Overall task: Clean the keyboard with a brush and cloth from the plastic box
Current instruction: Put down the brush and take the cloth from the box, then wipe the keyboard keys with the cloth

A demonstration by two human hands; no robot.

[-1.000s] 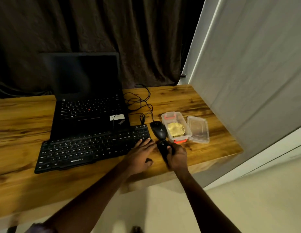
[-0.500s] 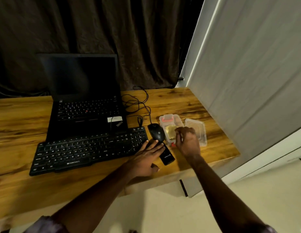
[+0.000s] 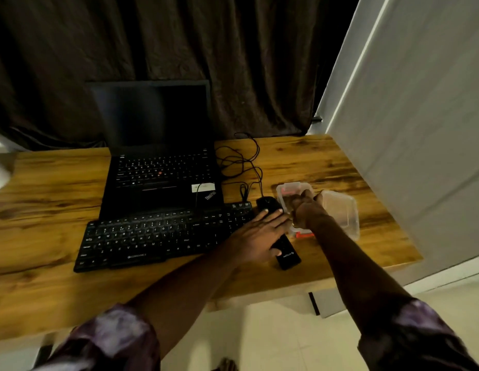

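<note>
At the right end of the wooden bench [image 3: 45,196], the right hand [image 3: 306,210] dips curled fingers into the clear plastic box [image 3: 285,187], any pinch on the cloth hidden, while the left hand [image 3: 259,234] lies flat-fingered beside the black keyboard [image 3: 163,234]; fetching the cloth seems in hand, lifting it clear next.

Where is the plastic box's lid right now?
Head view: the clear lid lies on the wooden table, right side, just right of the plastic box, beside the right hand inside it.

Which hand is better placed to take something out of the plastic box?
The right. The right hand reaches into the open box, with the lid set beside it; whether it grips anything is hidden. The left hand lies flat at the keyboard's end, outside the box.
</note>
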